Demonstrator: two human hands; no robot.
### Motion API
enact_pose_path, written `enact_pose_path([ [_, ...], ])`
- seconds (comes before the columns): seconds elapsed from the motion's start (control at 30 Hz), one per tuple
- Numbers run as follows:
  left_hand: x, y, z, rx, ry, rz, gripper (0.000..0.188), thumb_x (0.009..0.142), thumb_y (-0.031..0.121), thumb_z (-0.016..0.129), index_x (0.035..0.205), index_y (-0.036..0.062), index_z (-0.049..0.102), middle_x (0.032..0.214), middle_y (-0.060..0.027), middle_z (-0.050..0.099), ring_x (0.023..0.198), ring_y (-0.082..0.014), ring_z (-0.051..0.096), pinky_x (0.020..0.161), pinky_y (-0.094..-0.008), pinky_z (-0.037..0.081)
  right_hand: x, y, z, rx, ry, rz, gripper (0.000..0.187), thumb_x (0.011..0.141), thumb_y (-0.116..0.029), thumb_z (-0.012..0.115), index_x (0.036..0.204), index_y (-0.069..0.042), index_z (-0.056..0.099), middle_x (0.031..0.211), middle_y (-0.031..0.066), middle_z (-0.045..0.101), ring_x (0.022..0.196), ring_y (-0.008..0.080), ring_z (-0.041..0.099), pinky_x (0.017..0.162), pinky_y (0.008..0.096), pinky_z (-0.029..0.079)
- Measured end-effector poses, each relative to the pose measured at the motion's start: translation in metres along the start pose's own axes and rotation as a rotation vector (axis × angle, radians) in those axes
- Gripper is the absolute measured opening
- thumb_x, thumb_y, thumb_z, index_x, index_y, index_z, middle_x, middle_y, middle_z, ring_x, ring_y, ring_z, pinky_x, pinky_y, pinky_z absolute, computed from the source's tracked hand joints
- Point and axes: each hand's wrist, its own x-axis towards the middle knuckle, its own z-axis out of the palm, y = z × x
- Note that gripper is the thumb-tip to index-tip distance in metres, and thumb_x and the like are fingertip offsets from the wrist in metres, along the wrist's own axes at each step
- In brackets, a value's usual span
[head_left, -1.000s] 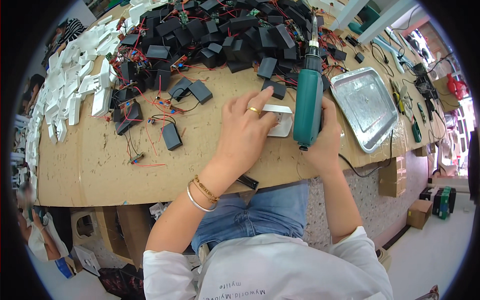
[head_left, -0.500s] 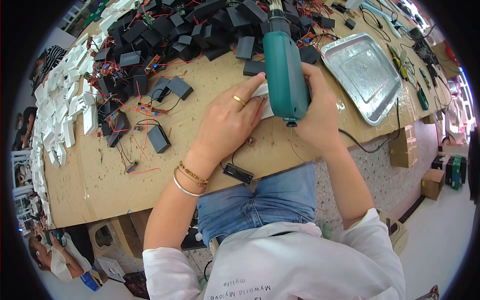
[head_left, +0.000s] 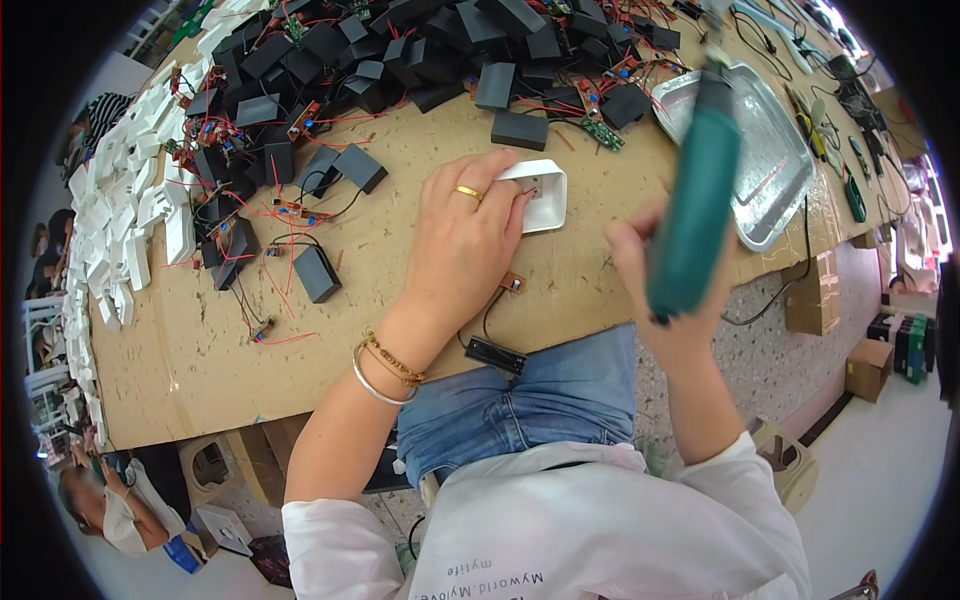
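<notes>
My left hand (head_left: 455,235) is closed around a white plastic housing (head_left: 548,205), an open box shape resting on the cardboard-covered table. Its fingertips reach inside the housing, where what they touch is partly hidden. My right hand (head_left: 636,262) grips a green electric screwdriver (head_left: 697,205), blurred by motion, which stands apart from the housing and overlaps the metal tray in view. Just below my left hand is a small circuit board (head_left: 513,283), wired to a black battery holder (head_left: 495,355) at the table's front edge.
Black boxes (head_left: 400,60) with red wires and circuit boards are heaped at the back. White housings (head_left: 130,215) pile along the left edge. A metal tray (head_left: 775,160) lies at right, with pliers (head_left: 808,135) beyond it. A black cord (head_left: 770,312) hangs off the table.
The screwdriver, in my right hand, has moved right and away from the white housing. The housing's open side now shows, still under my left hand.
</notes>
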Motion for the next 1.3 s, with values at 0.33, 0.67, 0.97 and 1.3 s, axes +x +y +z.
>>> enact_pose_path([
  [0.33,0.001,0.005,0.002,0.088,-0.011,0.007,0.017,0.075,0.005,0.067,0.090,0.0030,0.059,0.112,-0.0088,0.060,0.097,-0.0290,0.056,0.084,-0.0414,0.045,-0.054,-0.009,-0.042,0.123,-0.079,0.008,0.053,0.085,0.002,0.064,0.132,-0.002,0.041,0.090,0.0071,0.056,0.081,0.0119,0.053,0.073,0.0255,0.044],
  [0.67,0.001,0.007,0.005,0.157,-0.029,0.001,0.016,0.077,0.007,0.067,0.089,0.0036,0.058,0.112,-0.0096,0.059,0.099,-0.0294,0.056,0.084,-0.0412,0.045,-0.085,-0.017,-0.065,0.145,-0.359,0.148,0.043,0.080,-0.005,0.072,0.116,-0.002,0.049,0.085,0.0043,0.058,0.072,0.0116,0.053,0.065,0.0258,0.045],
  [0.97,0.000,0.005,0.004,0.128,0.000,0.061,0.016,0.077,0.004,0.069,0.088,0.0020,0.058,0.113,-0.0121,0.059,0.098,-0.0314,0.057,0.083,-0.0426,0.047,-0.096,-0.002,-0.062,0.069,-0.283,0.153,0.039,0.080,-0.018,0.075,0.108,0.002,0.057,0.072,0.0027,0.061,0.059,0.0121,0.056,0.058,0.0263,0.046],
  [1.3,0.004,0.006,0.002,0.150,0.013,0.111,0.015,0.076,0.003,0.070,0.087,0.0026,0.060,0.113,-0.0112,0.060,0.099,-0.0297,0.059,0.088,-0.0421,0.047,-0.098,-0.001,-0.063,-0.008,-0.366,0.145,0.039,0.071,-0.012,0.080,0.102,-0.002,0.059,0.078,0.0046,0.066,0.063,0.0128,0.062,0.058,0.0264,0.049],
])
